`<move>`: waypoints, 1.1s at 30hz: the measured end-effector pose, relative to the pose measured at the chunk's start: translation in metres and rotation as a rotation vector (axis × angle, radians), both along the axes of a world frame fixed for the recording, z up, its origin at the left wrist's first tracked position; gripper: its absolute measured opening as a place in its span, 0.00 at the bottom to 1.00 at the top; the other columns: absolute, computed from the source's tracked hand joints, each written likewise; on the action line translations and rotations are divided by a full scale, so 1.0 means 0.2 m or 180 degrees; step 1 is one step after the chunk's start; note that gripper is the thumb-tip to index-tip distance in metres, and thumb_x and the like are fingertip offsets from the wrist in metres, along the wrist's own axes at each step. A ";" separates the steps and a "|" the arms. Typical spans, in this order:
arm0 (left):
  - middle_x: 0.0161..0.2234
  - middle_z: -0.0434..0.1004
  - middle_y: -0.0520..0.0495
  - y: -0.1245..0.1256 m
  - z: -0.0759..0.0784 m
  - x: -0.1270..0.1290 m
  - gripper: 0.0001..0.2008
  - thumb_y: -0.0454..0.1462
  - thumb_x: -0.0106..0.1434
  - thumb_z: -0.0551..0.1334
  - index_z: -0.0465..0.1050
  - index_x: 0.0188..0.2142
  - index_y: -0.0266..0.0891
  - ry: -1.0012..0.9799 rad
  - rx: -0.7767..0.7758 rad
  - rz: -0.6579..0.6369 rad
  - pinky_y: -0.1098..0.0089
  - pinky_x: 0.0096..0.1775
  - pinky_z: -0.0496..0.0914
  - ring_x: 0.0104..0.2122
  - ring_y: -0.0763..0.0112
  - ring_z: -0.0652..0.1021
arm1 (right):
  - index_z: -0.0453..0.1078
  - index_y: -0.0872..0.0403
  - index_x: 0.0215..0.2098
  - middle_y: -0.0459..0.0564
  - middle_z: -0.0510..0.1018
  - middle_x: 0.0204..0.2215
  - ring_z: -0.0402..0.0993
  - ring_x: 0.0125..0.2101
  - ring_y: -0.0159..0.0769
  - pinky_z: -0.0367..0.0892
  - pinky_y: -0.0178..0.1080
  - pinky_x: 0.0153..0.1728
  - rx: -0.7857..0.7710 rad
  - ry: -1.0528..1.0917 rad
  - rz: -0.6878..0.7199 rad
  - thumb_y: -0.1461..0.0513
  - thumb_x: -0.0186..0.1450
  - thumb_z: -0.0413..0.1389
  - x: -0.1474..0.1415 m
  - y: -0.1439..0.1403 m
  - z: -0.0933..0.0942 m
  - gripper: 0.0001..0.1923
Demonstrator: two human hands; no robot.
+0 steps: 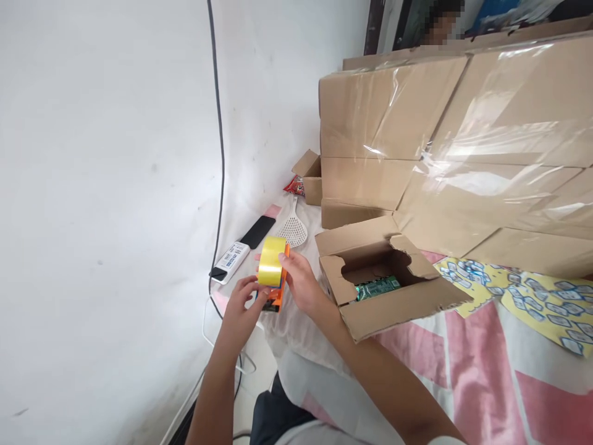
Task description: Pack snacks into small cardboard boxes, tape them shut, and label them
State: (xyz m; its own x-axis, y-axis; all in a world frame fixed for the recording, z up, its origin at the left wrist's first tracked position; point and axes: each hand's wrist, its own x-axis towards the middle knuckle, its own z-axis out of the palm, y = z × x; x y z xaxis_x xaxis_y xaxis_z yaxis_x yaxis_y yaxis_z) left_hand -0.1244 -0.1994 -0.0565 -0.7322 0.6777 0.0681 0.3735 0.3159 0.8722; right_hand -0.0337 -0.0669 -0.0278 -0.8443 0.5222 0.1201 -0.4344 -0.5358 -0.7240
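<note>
An orange tape dispenser carries a yellow roll of tape. My right hand grips the dispenser from the right side, fingers by the roll. My left hand touches the dispenser's lower left end, fingertips pinched at it. Just right of my hands stands a small open cardboard box with its flaps up; green packets lie inside it.
Large flat cardboard cartons wrapped in clear film lean at the back right. A white swatter, a black phone, a white power strip and a small open box lie along the white wall. A black cable hangs down the wall.
</note>
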 end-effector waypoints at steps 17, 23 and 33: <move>0.41 0.85 0.49 0.02 0.08 0.08 0.22 0.59 0.54 0.67 0.83 0.36 0.46 -0.0206 -0.0227 0.0031 0.66 0.50 0.73 0.49 0.54 0.80 | 0.69 0.50 0.40 0.45 0.75 0.34 0.73 0.35 0.36 0.72 0.39 0.39 0.1251 -0.0614 -0.1323 0.54 0.67 0.57 -0.04 0.04 -0.21 0.09; 0.18 0.72 0.55 0.05 0.12 0.22 0.29 0.64 0.54 0.64 0.76 0.37 0.42 -0.0903 -0.0254 -0.0256 0.72 0.22 0.63 0.17 0.70 0.70 | 0.69 0.52 0.39 0.47 0.77 0.29 0.76 0.30 0.36 0.74 0.38 0.32 -0.0019 -0.0534 -0.1127 0.54 0.65 0.57 -0.05 0.07 -0.15 0.11; 0.18 0.70 0.56 -0.08 0.08 0.40 0.31 0.64 0.53 0.65 0.73 0.42 0.40 -0.0986 0.0033 0.0267 0.70 0.24 0.65 0.17 0.70 0.68 | 0.74 0.55 0.40 0.51 0.82 0.30 0.81 0.30 0.41 0.75 0.38 0.27 -0.0108 -0.0226 -0.0388 0.54 0.59 0.62 -0.03 0.01 -0.04 0.16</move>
